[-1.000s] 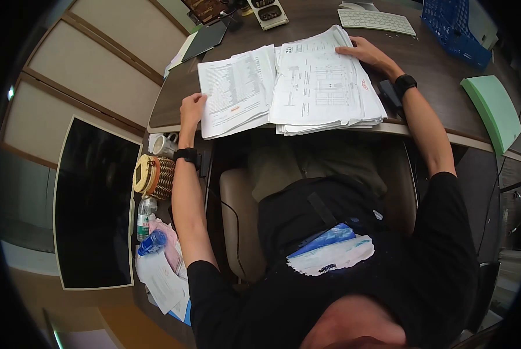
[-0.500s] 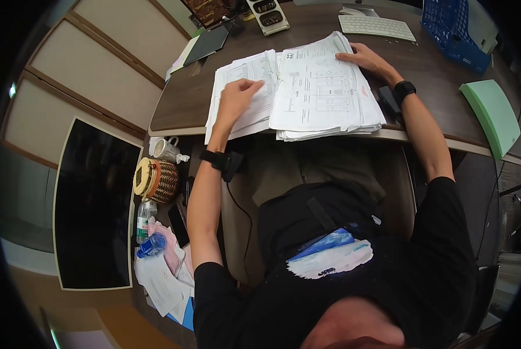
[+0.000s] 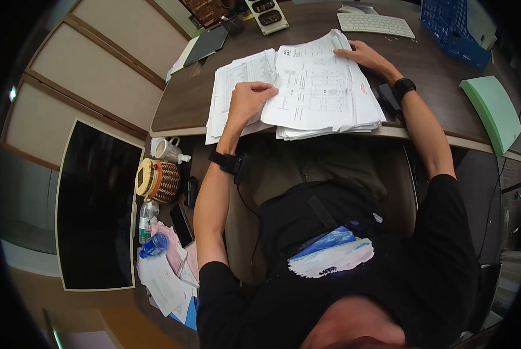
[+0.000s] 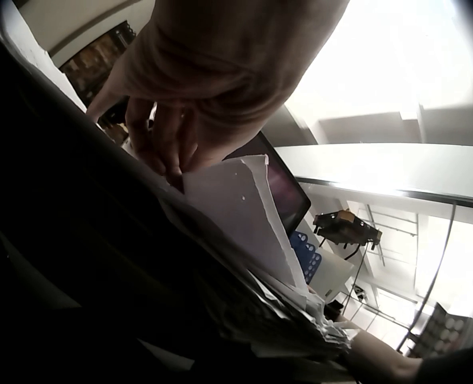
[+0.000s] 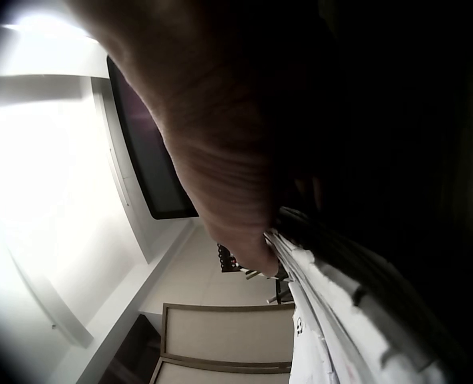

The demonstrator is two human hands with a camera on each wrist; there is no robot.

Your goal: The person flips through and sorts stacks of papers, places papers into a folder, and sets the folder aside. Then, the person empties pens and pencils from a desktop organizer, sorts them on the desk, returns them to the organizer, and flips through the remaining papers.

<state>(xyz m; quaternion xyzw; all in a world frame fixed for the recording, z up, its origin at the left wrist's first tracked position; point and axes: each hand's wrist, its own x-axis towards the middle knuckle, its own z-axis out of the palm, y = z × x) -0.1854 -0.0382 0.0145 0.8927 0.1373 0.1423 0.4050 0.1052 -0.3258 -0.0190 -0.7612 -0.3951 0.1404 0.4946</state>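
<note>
Two stacks of printed paper lie side by side at the desk's near edge. My left hand (image 3: 250,102) pinches the left edge of the top sheet (image 3: 307,96) on the right stack, above the left stack (image 3: 222,99). In the left wrist view my left hand (image 4: 212,88) has its fingers at a lifted sheet (image 4: 240,204). My right hand (image 3: 368,56) holds the right stack's far right edge, thumb on top. In the right wrist view the right hand (image 5: 212,136) grips the edges of the sheets (image 5: 320,312), its fingers mostly in shadow.
A keyboard (image 3: 376,24), a blue basket (image 3: 455,41) and a green box (image 3: 493,113) are on the desk's far and right parts. At the left stand a mug (image 3: 167,149), a woven basket (image 3: 157,180), a bottle (image 3: 146,221) and a phone (image 3: 182,224).
My left hand has moved right from the left stack's outer edge, across it, to the right stack's top sheet, whose left edge has shifted left. My right hand has stayed at the right stack.
</note>
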